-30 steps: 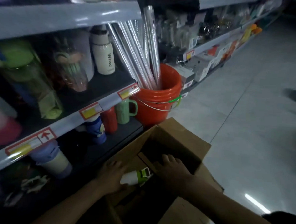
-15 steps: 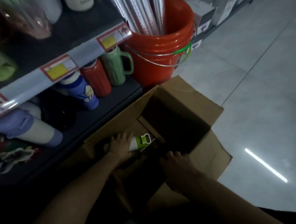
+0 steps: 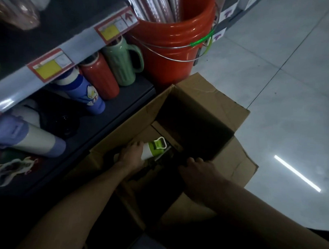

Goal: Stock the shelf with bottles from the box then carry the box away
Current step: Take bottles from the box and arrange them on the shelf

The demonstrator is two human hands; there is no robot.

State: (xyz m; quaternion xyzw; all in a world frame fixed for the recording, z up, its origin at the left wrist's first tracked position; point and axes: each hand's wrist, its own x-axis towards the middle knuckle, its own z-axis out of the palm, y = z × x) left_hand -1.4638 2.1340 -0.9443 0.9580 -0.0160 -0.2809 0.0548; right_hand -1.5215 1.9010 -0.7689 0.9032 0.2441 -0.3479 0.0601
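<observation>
An open cardboard box (image 3: 204,92) stands on the floor against the bottom shelf (image 3: 123,106). Inside its left part, my left hand (image 3: 131,155) grips a white bottle with a green lid (image 3: 155,148) that lies on its side. My right hand (image 3: 199,169) reaches into the dark middle of the box with curled fingers; whether it holds anything is hidden by shadow. On the bottom shelf stand a blue bottle (image 3: 86,93), a red bottle (image 3: 102,77) and a green mug (image 3: 123,61). A purple and white bottle (image 3: 29,138) lies on its side there.
An orange bucket (image 3: 174,42) holding shiny rolls stands on the floor behind the box. An upper shelf with yellow price tags (image 3: 50,66) overhangs the bottles. A white and red item (image 3: 15,165) lies at the shelf's near left. Grey tiled floor (image 3: 284,91) spreads to the right.
The view has tilted down toward the box. My right hand has pulled back from the box's far part to its near middle. My left hand keeps hold of the green-lidded bottle.
</observation>
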